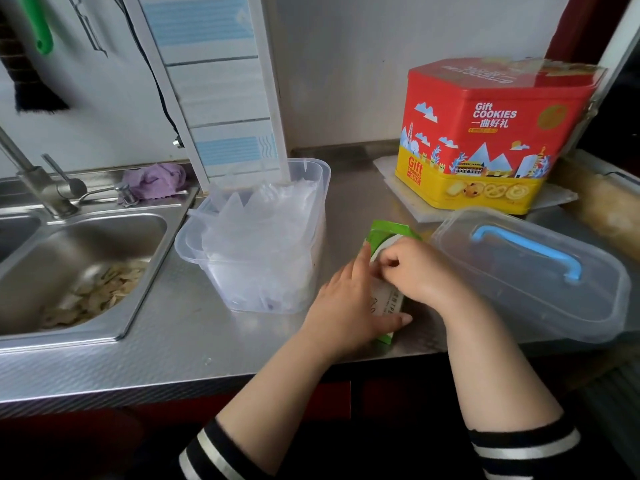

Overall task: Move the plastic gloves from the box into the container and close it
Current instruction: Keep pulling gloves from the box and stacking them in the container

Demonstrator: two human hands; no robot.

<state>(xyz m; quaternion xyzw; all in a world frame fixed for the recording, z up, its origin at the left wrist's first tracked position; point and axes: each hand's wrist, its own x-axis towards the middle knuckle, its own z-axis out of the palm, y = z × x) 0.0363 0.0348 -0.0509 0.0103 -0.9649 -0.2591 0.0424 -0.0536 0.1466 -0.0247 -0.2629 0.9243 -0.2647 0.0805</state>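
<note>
A small green and white glove box (382, 237) lies on the steel counter near its front edge. My left hand (349, 306) holds the box from the left, thumb along its near end. My right hand (415, 271) sits on top of the box with fingers curled at its opening; what they pinch is hidden. To the left stands a clear plastic container (308, 188), open, with a heap of clear plastic gloves (263, 220) inside. Its clear lid (519, 292) with a blue handle (530, 247) lies on the counter to the right.
A red and yellow cookie tin (485, 140) stands at the back right on white boards. A steel sink (114, 306) with scraps in it and a tap (34, 181) are at the left. A purple cloth (152, 178) lies behind the sink.
</note>
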